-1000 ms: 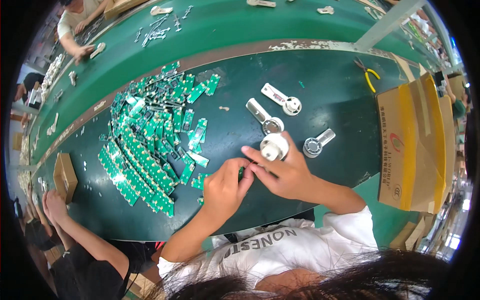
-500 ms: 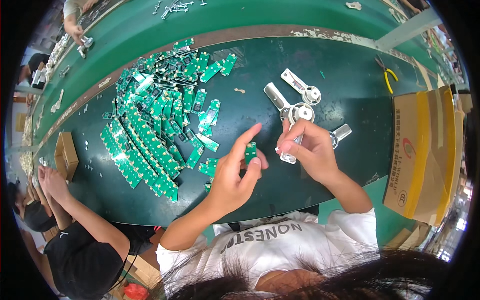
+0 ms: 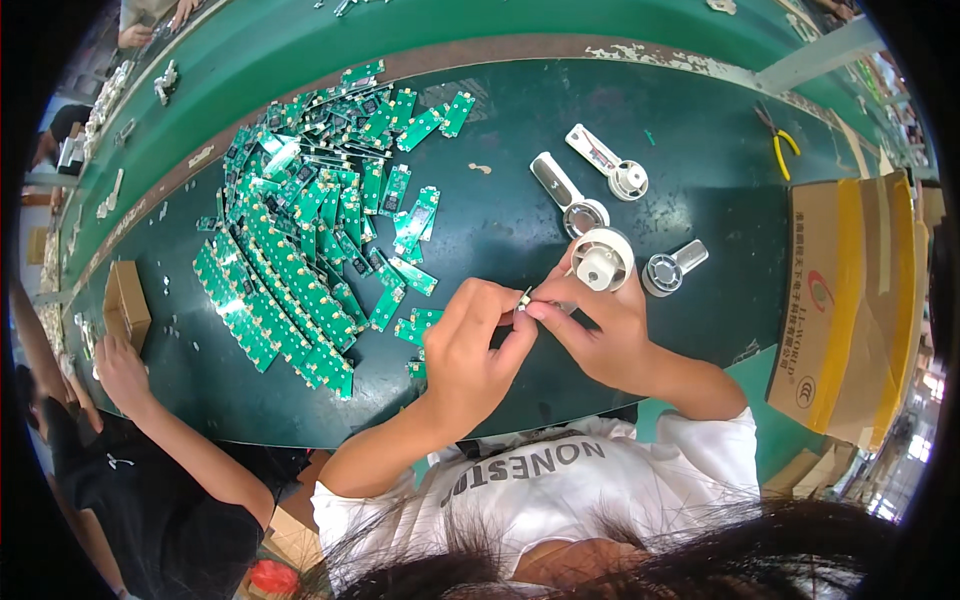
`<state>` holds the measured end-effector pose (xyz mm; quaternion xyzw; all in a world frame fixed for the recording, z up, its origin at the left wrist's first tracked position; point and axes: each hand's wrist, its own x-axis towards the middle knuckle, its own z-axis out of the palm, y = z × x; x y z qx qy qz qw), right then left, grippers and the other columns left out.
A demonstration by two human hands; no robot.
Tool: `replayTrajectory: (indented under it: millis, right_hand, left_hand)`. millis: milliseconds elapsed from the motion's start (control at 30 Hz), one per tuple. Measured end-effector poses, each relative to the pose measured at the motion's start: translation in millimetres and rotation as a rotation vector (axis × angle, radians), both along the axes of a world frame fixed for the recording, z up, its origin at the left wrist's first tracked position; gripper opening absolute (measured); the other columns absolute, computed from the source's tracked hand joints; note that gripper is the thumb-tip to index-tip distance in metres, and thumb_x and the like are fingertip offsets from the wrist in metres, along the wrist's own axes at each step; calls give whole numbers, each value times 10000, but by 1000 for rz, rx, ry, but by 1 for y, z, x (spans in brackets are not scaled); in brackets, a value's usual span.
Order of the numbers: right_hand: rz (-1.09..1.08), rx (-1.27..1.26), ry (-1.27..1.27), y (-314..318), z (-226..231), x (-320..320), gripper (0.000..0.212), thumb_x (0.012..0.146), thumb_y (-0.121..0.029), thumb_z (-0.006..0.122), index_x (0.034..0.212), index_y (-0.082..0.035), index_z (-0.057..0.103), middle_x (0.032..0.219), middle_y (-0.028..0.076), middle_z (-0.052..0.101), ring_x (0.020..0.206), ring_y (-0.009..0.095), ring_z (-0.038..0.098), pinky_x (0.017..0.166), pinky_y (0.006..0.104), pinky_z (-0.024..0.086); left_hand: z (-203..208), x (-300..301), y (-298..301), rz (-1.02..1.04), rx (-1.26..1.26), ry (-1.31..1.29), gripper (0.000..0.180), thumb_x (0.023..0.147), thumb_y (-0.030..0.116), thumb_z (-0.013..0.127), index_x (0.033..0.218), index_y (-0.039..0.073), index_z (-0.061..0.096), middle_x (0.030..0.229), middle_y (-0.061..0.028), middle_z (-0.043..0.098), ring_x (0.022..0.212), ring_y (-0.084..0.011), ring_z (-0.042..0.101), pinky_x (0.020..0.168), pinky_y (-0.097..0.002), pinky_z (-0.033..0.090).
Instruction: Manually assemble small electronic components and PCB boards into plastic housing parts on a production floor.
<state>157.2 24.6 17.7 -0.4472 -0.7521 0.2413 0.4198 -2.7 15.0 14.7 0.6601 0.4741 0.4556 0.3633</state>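
Observation:
A small green circuit board [image 3: 524, 297] sits edge-on between the thumb and forefinger of my left hand [image 3: 470, 345]. My right hand [image 3: 605, 340] has a white handheld fan [image 3: 603, 262] in its grasp, the round head up and the handle hidden by the fingers. Right thumb and forefinger meet the left fingertips at the board, where a tiny white piece shows; its kind is too small to tell. Beyond my hands lie a fan with a grey handle [image 3: 556, 182] and another with its handle opened [image 3: 597, 152]. A third fan [image 3: 675, 268] rests to the right.
A large heap of green circuit boards [image 3: 310, 230] covers the table's left half. Yellow-handled pliers [image 3: 780, 150] lie at the far right, near a cardboard box [image 3: 850, 310]. At left, a co-worker's hand [image 3: 122, 375] is beside a small open carton [image 3: 127, 302].
My hands have come together, and the board has turned from face-on to edge-on. The fan in my right hand has lifted and tilted, its head nearer me.

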Motion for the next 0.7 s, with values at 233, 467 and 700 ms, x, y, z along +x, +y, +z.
replayTrajectory:
  millis: [233, 467, 700]
  right_hand:
    - [22, -80, 159, -1, 0, 6, 152, 727, 67, 706, 821, -22, 627, 931, 118, 551, 858, 191, 524, 766, 328, 419]
    - [60, -130, 177, -3, -2, 3, 130, 743, 58, 695, 820, -11, 616, 1030, 129, 477, 905, 190, 538, 782, 328, 438]
    - [86, -196, 158, -2, -1, 6, 119, 754, 35, 697, 830, -21, 625, 1039, 117, 472, 957, 179, 514, 819, 323, 419]
  left_hand:
    - [0, 1, 3, 26, 129, 73, 158, 733, -55, 685, 828, -11, 567, 732, -90, 588, 597, -185, 647, 495, -276, 533]
    - [-4, 2, 2, 0, 159, 100, 208, 723, -45, 711, 817, -23, 527, 706, -87, 578, 584, -188, 647, 471, -269, 533]
    - [-8, 1, 2, -3, 161, 119, 241, 723, -35, 718, 827, -22, 501, 697, -86, 574, 556, -184, 624, 460, -271, 533]
